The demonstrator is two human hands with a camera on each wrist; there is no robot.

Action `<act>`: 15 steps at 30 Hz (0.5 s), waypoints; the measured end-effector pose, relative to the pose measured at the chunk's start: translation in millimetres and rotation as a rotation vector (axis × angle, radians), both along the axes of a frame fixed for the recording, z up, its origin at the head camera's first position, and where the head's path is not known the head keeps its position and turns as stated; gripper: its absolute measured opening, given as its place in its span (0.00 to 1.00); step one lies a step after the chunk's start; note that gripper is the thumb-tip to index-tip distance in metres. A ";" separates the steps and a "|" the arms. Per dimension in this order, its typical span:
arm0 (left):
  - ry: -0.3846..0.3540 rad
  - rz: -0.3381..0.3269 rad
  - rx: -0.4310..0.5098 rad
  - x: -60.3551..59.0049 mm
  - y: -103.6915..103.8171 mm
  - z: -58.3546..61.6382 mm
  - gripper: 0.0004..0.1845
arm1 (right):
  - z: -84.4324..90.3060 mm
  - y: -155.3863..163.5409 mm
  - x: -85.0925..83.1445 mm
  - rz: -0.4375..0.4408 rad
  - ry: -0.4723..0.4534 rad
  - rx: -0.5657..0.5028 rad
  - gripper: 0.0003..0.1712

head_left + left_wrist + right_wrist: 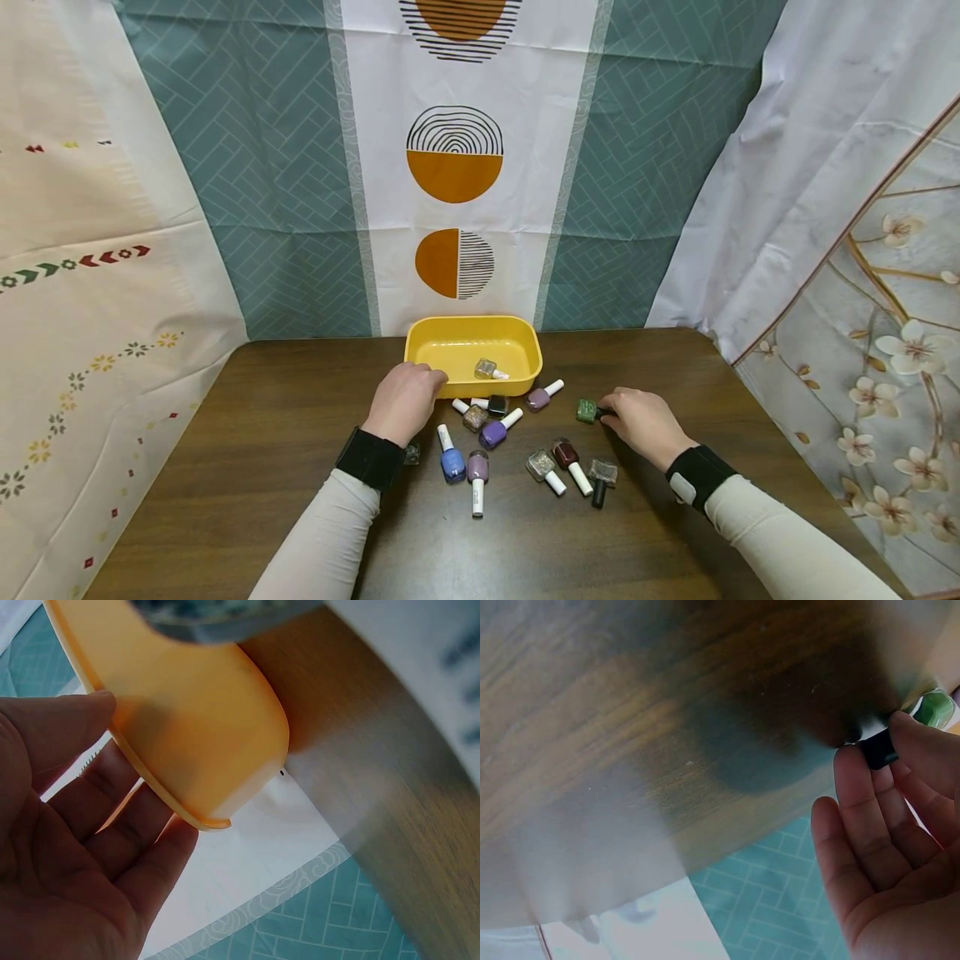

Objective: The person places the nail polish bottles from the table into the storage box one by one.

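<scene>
My left hand (406, 402) pinches the near left rim of a yellow plastic tray (528, 367); in the left wrist view the thumb lies on one side of the tray wall (217, 727) and the fingers on the other. One glittery nail polish bottle (486, 368) with a white cap lies inside the tray. To the right, my right hand (647, 423) pinches the black cap (879, 750) of a green nail polish bottle (587, 410) between thumb and fingertips. That bottle is tilted on its side, low over the table; whether it touches the wood I cannot tell.
Several nail polish bottles lie between the hands, among them a purple one (492, 434), a blue one (453, 465), a dark red one (565, 453) and a clear one with black cap (602, 472). Another bottle (412, 454) is partly hidden by the left wrist. Curtains (300, 250) hang behind the table.
</scene>
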State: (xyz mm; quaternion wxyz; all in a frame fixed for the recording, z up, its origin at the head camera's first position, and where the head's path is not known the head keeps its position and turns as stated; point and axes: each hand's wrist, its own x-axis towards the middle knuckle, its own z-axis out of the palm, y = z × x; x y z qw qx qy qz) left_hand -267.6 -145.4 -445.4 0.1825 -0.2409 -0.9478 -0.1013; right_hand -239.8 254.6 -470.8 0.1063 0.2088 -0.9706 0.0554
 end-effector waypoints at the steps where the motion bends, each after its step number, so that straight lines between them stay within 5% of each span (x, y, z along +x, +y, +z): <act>1: -0.002 -0.002 0.003 0.2 0.1 -0.1 0.04 | -0.1 0.3 0.2 0.000 0.001 -0.003 0.09; 15: 0.018 0.002 -0.011 -1.8 -0.5 -2.1 0.05 | 4.0 1.4 1.3 -0.007 0.054 -0.005 0.08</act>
